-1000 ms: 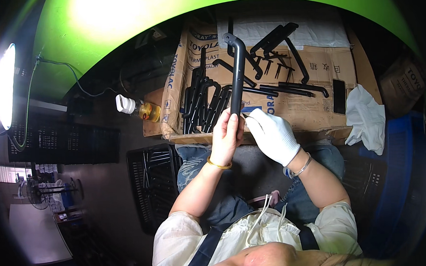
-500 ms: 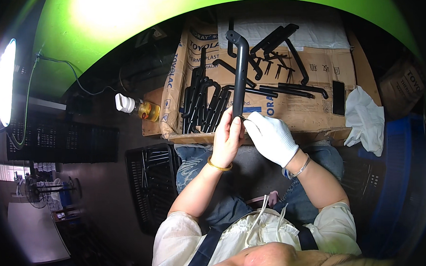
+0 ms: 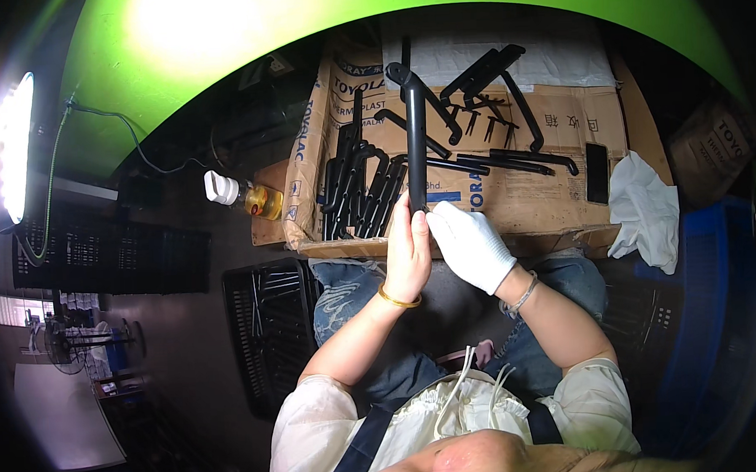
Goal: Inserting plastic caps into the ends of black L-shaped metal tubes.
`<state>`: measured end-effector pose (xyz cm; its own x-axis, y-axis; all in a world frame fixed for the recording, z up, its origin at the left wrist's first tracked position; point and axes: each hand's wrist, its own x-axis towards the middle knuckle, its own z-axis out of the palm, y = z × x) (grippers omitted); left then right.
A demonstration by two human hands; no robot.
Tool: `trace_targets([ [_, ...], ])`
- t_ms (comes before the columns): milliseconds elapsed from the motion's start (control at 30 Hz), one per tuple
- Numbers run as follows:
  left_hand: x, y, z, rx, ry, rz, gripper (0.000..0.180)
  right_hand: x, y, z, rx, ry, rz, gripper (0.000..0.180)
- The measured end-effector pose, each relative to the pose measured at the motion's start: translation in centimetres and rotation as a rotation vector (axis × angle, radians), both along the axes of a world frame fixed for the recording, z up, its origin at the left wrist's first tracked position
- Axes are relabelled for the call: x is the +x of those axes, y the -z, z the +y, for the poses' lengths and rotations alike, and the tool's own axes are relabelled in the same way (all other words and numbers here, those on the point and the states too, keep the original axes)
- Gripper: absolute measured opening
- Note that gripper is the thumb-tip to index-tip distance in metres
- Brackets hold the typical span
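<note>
My bare left hand [image 3: 407,256] grips the lower end of a long black bar [image 3: 416,141], its fingers wrapped round it. The bar stands up away from me, over the cardboard, and has a rounded, bent tip with a hole at the far end. My right hand [image 3: 473,244], in a white knit glove, is closed in a pinch against the bar's lower end. What sits between those fingertips is hidden. Beyond both hands, several similar black bars [image 3: 380,194] lie in a heap on the left of the cardboard, and a bent black bar [image 3: 520,112] lies to the right.
The flattened cardboard box [image 3: 571,219] spans the work surface. A dark phone-like slab [image 3: 596,173] and a crumpled white cloth [image 3: 647,212] lie at its right. At left are a white-capped bottle [image 3: 263,200] and a black crate [image 3: 273,342] of dark parts. A green panel [image 3: 217,32] arches overhead.
Both hands and the bar have shifted slightly left. The bar now stands straighter, its far tip moved a little left and down. My right fingertips remain at its lower end.
</note>
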<state>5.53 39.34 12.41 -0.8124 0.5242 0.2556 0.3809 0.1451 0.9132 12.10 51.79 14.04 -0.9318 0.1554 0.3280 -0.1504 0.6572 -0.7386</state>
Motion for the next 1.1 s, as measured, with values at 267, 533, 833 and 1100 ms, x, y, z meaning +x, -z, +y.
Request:
trace_targets([
  [267,0.2,0.4,0.3,0.012,-0.005,0.002,0.039,-0.1,0.7,-0.4,0.037,0.068,-0.058,0.014],
  [533,0.2,-0.1,0.0,0.242,0.107,-0.627,0.024,-0.4,-1.7,1.6,0.002,0.412,0.168,0.021],
  [833,2.1,1.0,-0.2,-0.216,0.603,-0.578,0.028,-0.6,-2.8,10.2,-0.627,0.314,0.023,0.012],
  [1100,0.7,-0.5,-0.4,0.303,0.462,-0.949,0.045,0.2,-1.4,4.3,-0.75,-0.049,-0.262,0.014],
])
